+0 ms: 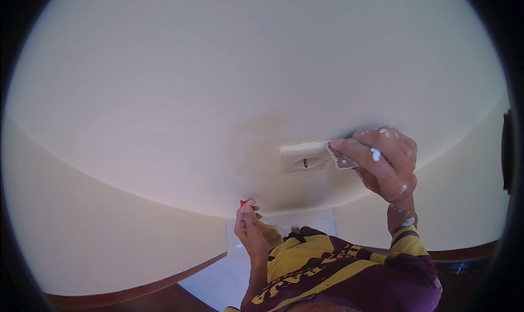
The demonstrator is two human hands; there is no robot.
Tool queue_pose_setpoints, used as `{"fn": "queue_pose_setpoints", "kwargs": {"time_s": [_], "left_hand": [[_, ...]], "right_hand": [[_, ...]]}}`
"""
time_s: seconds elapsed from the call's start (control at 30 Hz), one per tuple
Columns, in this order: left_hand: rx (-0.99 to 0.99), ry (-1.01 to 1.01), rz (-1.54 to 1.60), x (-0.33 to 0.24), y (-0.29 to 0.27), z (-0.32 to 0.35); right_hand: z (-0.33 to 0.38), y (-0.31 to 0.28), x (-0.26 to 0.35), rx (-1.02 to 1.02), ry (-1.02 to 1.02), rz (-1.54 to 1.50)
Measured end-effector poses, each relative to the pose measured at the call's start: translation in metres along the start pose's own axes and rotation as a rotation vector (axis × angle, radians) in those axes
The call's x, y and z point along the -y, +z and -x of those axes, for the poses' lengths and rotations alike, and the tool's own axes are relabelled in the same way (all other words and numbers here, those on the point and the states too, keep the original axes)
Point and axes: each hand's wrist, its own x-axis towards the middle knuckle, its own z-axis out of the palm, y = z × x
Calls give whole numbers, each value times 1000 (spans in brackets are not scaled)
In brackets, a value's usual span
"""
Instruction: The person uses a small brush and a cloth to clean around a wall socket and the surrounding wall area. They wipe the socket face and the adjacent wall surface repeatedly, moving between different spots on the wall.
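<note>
My right hand point(382, 159) is closed around a small flat grey piece smeared with white point(344, 160), perhaps a scraper blade. One edge of the piece meets the right side of a white wall socket point(305, 160) set in the pale wall. White blobs of a paste cling to my fingers, knuckles and wrist. Lower and to the left, my left hand point(251, 222) is raised near the wall with its fingers pinched together. A small red thing point(242, 203) sticks out at its fingertips; its kind is too small to make out.
The pale wall point(191, 83) fills most of the view, with a beige patch point(254, 137) left of the socket. Dark reddish-brown skirting point(131, 287) runs along the wall's foot. Pale floor point(213, 285) shows below, and a dark object point(507, 148) stands at the right edge.
</note>
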Motion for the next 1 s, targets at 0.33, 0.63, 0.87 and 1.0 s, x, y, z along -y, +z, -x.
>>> {"fn": "queue_pose_setpoints", "kwargs": {"time_s": [0.33, 0.63, 0.87, 1.0], "left_hand": [[5, -78, 72, 0, -7, 1], [20, -86, 96, 7, -23, -5], [52, -120, 117, 9, -31, -11], [17, -144, 103, 17, -32, -11]], "right_hand": [[-37, -20, 12, 163, -127, 112], [-60, -15, 23, 194, -114, 108], [-70, -6, 30, 198, -137, 73], [-77, -11, 27, 235, -156, 98]]}}
